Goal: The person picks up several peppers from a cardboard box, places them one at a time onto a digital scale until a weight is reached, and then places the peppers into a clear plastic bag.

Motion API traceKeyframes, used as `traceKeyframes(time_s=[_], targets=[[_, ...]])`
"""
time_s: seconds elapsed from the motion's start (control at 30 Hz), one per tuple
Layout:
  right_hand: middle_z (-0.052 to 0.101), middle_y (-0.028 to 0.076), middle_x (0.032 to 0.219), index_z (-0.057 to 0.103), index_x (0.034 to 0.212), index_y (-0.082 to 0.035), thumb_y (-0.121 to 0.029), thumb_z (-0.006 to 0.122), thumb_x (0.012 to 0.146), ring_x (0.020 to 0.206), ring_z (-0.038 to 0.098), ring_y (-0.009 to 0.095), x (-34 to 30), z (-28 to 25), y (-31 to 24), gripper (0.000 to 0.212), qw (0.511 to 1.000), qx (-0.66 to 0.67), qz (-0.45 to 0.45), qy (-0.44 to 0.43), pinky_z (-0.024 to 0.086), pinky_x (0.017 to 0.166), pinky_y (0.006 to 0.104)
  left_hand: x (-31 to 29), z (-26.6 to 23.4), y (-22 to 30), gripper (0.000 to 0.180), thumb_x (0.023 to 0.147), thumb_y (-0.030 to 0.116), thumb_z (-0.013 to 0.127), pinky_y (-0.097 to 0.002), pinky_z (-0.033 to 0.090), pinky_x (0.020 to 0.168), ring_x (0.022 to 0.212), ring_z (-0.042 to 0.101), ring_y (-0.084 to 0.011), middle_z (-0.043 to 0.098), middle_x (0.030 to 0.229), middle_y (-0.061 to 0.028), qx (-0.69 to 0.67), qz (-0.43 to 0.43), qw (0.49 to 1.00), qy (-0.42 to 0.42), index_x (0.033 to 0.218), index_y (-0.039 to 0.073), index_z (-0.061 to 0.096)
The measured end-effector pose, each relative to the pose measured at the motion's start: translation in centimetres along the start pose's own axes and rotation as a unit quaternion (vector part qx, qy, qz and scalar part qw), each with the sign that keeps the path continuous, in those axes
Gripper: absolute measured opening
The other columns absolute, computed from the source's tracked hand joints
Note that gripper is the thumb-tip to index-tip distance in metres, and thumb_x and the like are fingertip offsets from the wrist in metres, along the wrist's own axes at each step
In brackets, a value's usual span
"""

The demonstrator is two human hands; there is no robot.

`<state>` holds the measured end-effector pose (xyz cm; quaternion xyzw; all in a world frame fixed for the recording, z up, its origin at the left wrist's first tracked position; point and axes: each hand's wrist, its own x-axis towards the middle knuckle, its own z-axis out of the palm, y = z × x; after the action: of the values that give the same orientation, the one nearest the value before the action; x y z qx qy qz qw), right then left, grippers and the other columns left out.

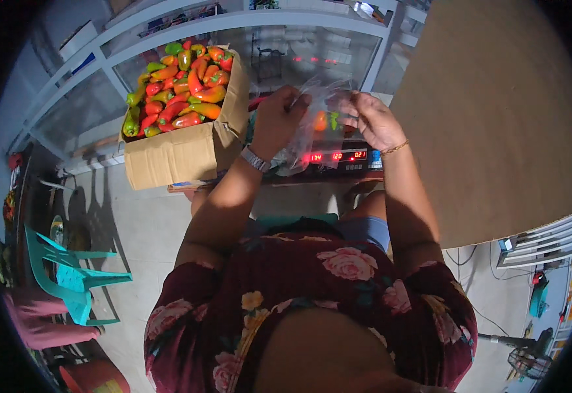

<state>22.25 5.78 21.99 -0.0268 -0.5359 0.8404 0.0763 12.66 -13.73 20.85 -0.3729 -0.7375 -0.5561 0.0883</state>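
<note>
Head view: left hand [278, 116] and right hand [377, 122] pinch a clear, crinkled plastic bag [306, 139].

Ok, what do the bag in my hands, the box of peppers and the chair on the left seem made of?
Bag: thin, glossy plastic, see-through with bright glints. Box: probably matte brown cardboard, given its creased, folded-down flaps. Chair: likely moulded teal plastic, from its uniform colour and sheen.

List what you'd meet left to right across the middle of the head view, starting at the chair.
teal plastic chair → cardboard box of peppers → left grip → clear plastic bag → right grip → large brown panel
</note>
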Motion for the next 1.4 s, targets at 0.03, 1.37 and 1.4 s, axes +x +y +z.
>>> traceKeyframes(time_s=[0.03, 1.37, 1.4], targets=[[0.06, 0.009, 0.104, 0.05, 0.115, 0.002, -0.024, 0.055, 0.088, 0.086, 0.06, 0.015, -0.2, 0.6, 0.2, 0.038, 0.998, -0.058, -0.026, -0.023, 0.048, 0.066, 0.0221, -0.1, 0.2, -0.2, 0.025, 0.081, 0.026, 0.06, -0.0316, 0.041, 0.05, 0.051, 0.055, -0.0194, 0.057, 0.059, -0.0103, 0.0, -0.001, 1.0, -0.001, 0.079, 0.002, 0.056], [0.052, 0.002, 0.056, 0.059, 0.073, 0.0, -0.012, 0.059, 0.079, 0.04, 0.043, 0.01, -3.7, -16.2, 6.0, 0.013, 0.859, -0.455, 0.104, 0.21, 0.032, 0.036, 0.026, -8.1, -2.4, -7.8, 0.011, 0.083, 0.011, 0.06, -0.024, 0.046, 0.058, 0.062, 0.055, -0.009, 0.061, 0.073, -0.0041, -0.374, -0.273, 0.886, -0.013, 0.081, 0.0, 0.062], [0.052, 0.002, 0.057, 0.059, 0.073, -0.001, -0.013, 0.059, 0.08, 0.042, 0.044, 0.01, -4.0, -16.6, 6.5, 0.014, 0.873, -0.421, 0.123, 0.215, 0.033, 0.037, 0.0258, -8.1, -2.5, -7.3, 0.01, 0.083, 0.009, 0.06, -0.0234, 0.046, 0.057, 0.063, 0.056, -0.0091, 0.062, 0.074, -0.0046, -0.363, -0.273, 0.891, -0.01, 0.081, -0.001, 0.062]])
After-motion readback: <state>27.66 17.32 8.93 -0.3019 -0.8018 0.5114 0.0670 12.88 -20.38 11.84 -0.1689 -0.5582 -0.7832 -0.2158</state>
